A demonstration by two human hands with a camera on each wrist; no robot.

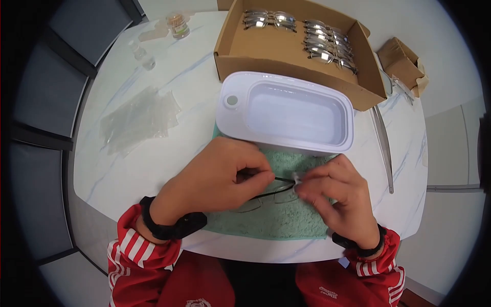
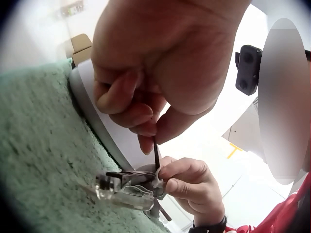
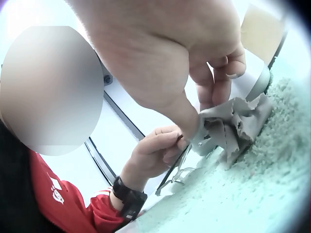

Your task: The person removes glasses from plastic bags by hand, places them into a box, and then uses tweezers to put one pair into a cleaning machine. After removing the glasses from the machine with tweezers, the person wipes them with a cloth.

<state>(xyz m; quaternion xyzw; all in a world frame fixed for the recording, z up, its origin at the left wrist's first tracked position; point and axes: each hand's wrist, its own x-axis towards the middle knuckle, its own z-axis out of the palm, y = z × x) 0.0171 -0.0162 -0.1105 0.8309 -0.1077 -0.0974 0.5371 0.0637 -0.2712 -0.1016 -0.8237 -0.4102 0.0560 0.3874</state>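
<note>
My left hand (image 1: 220, 174) pinches a thin dark temple arm of a pair of eyeglasses (image 1: 249, 206) between thumb and fingers. The lenses hang low over a green towel (image 1: 276, 227), with clear rims showing in the left wrist view. My right hand (image 1: 340, 192) pinches a crumpled grey cloth (image 3: 240, 121) against the glasses, near the far end of the arms. Part of the frame is hidden behind the cloth and fingers.
A white tub (image 1: 240, 128) of clear liquid stands just beyond the hands. Behind it, a cardboard box (image 1: 245, 56) holds rows of eyeglasses. Clear plastic bags (image 1: 138, 120) lie left; a small bottle (image 1: 140, 53) and a jar (image 1: 178, 25) stand farther back. A grey strip (image 1: 382, 148) lies right.
</note>
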